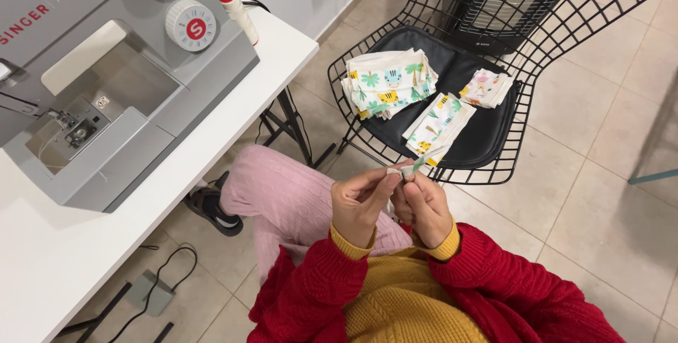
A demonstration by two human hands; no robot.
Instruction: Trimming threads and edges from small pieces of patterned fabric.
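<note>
Fabric strip (417,165), small, light & floppy, is sitting pinched over your lap: left hand (361,205) and right hand (421,205) are both clenching it w/ fingertips. You're best holding its folded edge.

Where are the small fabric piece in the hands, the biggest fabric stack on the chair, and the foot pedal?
small fabric piece (408,169), head view, on its folded end.
fabric stack (387,83), head view, on its top layer.
foot pedal (150,292), head view, on its flat top.
</note>
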